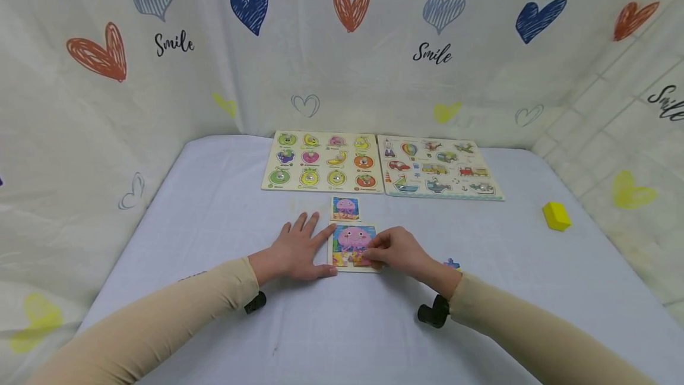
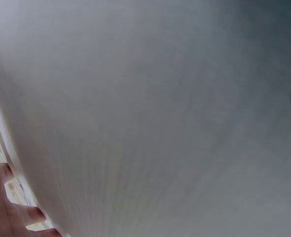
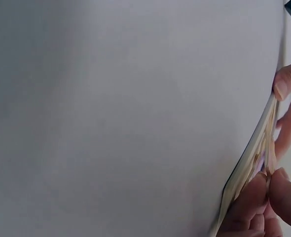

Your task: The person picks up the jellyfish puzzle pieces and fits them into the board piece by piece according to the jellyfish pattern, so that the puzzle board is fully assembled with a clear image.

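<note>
A small jigsaw board [image 1: 354, 236] with a pink jellyfish picture lies in front of me on the table. My left hand [image 1: 299, 249] is spread flat, thumb and index fingertip at the board's left edge. With thumb and fingers, my right hand [image 1: 398, 252] pinches a jigsaw piece [image 1: 361, 260] over the board's lower right part. Seen edge-on in the right wrist view, the piece tilts up from the board. A matching jellyfish picture card [image 1: 345, 208] lies just beyond the board. Beside my right forearm is another jigsaw piece [image 1: 452, 264], partly hidden.
At the back stand a fruit puzzle board [image 1: 323, 162] and a vehicle puzzle board [image 1: 438, 168], side by side. A yellow block [image 1: 556, 216] sits at the right. Behind the table hangs a white curtain [image 1: 342, 76] printed with hearts.
</note>
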Motion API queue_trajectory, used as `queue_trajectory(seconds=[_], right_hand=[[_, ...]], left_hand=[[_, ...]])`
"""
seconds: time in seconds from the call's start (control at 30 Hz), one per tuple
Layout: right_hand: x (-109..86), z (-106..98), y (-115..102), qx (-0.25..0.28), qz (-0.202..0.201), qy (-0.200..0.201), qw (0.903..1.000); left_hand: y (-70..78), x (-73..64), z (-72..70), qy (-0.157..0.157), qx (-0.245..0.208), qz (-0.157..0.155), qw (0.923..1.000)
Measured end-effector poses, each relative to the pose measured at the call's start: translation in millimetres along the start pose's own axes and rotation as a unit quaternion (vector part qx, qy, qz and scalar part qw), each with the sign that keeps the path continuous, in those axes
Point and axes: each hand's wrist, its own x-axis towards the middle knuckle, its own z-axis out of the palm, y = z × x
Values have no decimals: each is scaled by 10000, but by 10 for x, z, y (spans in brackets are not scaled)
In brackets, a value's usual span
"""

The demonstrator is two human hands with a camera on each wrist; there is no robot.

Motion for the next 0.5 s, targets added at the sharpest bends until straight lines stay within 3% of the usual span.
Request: queue_trajectory(seconds=[0.5], right_hand=[[43,71,-139,-349,326,37,9989]], left_hand=[[-11,3,9,7,-26,1,10000]])
